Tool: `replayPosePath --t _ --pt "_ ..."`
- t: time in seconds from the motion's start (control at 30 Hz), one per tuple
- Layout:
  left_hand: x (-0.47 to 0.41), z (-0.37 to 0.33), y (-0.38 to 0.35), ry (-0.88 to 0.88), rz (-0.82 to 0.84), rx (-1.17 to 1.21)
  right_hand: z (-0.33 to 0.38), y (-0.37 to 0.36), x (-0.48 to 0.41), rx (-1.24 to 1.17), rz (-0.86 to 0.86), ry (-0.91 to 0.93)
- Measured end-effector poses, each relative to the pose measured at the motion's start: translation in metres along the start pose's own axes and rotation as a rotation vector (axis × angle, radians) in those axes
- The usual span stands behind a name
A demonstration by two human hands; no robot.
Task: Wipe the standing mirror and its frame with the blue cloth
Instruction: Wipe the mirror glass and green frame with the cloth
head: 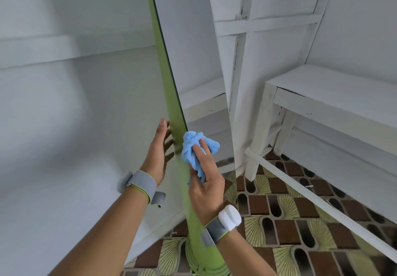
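The standing mirror (193,39) stands almost edge-on to me, its glass facing right and reflecting the white wall and bench. Its green frame (165,71) runs from the top of the view down to a round green base (206,265) on the floor. My left hand (159,151) rests against the frame's left side with fingers extended. My right hand (206,181) holds the bunched blue cloth (193,149) and presses it against the frame's right edge and the glass at mid height. Part of the cloth is hidden under my fingers.
A white wall panel (64,104) fills the left. To the right stands a white wooden bench (335,95), with a low white rail (311,196) in front of it. The patterned tile floor (279,222) lies below.
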State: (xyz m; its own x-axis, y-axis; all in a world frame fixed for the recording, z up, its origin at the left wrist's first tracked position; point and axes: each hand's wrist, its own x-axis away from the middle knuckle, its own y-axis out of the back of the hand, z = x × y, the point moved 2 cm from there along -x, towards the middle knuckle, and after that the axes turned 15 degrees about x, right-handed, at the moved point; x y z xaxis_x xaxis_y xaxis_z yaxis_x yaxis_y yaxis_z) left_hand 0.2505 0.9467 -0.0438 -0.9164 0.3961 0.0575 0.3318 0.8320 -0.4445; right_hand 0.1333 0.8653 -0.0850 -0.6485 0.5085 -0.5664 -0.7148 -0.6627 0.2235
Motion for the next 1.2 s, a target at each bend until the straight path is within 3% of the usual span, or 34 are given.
replayPosePath --t 0.07,0.27,0.33,0.43,0.5,0.63,0.77,0.87,1.03,1.13,1.2 --pt "0.0 -0.016 -0.006 0.001 -0.022 -0.016 -0.001 0.002 -0.019 0.063 -0.006 -0.088" --pt "0.003 -0.056 -0.029 -0.082 -0.001 -0.073 -0.067 0.017 -0.069 0.259 0.062 -0.74" --pt "0.005 -0.059 -0.036 -0.076 0.024 -0.084 -0.078 0.019 -0.074 0.246 0.082 -0.86" --pt "0.006 -0.056 -0.038 -0.068 0.037 -0.096 -0.038 0.016 -0.085 0.146 -0.023 -0.775" --pt "0.006 -0.056 -0.037 -0.071 0.052 -0.103 0.007 0.014 -0.106 0.041 -0.099 -0.634" --pt "0.009 -0.057 -0.039 -0.118 0.128 -0.123 0.087 0.002 -0.144 -0.052 -0.082 -0.25" --pt "0.006 -0.058 -0.039 -0.128 0.134 -0.126 0.077 -0.009 -0.135 0.025 -0.144 -0.124" --pt "0.005 -0.057 -0.039 -0.107 0.1 -0.105 0.032 -0.01 -0.112 0.081 -0.217 -0.216" --pt "0.0 -0.054 -0.033 -0.059 0.057 -0.15 -0.035 -0.004 -0.07 0.181 -0.124 -0.565" --pt "-0.001 -0.056 -0.032 -0.052 0.06 -0.154 -0.042 0.004 -0.077 0.17 -0.119 -0.749" --pt "-0.001 -0.056 -0.032 -0.039 0.061 -0.142 -0.024 0.005 -0.093 0.112 -0.141 -0.779"
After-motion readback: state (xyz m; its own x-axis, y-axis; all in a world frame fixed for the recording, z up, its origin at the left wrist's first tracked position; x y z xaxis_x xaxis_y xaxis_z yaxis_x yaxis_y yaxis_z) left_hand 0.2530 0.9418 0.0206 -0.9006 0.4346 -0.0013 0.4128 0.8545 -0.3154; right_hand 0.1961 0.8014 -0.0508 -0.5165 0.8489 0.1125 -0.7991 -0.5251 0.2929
